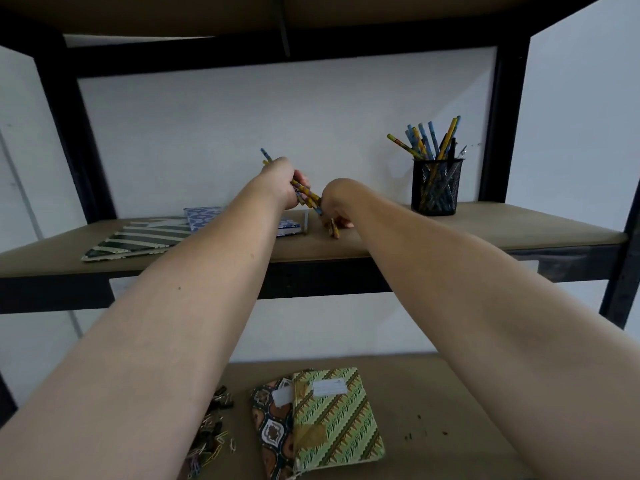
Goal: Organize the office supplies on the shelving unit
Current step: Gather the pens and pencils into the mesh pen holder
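1. A plain white wall [277,126] fills the background behind the open shelves.
2. On the far left, a thin pale vertical strip [20,188] runs down the wall.

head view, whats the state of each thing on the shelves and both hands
left hand: grips a bundle of yellow and blue pencils
right hand: pinches a pencil on the shelf
black mesh pencil cup: upright, full of pencils
striped green notebook: flat, closed
blue patterned notebook: flat, closed
green patterned notebook: closed, overlapping a brown patterned notebook
binder clips: loose heap
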Demonstrator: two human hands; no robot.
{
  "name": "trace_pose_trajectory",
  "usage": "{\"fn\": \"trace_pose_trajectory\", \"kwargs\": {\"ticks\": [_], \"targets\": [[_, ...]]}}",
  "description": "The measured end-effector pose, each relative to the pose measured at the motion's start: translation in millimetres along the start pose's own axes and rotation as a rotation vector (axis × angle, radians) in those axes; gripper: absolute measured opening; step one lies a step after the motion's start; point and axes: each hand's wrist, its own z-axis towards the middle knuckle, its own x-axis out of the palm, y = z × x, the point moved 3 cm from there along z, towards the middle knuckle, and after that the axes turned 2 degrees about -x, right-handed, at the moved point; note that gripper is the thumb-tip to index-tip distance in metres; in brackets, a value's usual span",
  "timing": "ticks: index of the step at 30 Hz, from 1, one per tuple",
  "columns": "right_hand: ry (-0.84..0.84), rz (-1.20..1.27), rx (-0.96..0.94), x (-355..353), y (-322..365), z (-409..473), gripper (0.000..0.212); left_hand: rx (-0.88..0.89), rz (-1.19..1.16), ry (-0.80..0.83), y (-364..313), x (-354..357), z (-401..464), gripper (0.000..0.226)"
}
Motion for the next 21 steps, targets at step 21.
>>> {"fn": "trace_pose_trajectory", "kwargs": {"ticks": [21], "targets": [[0.009,-0.086,0.0,-1.9,4.8,5.4,0.022,0.021,-0.061,-0.051,-6.7,-11.0,-2.7,0.035]]}}
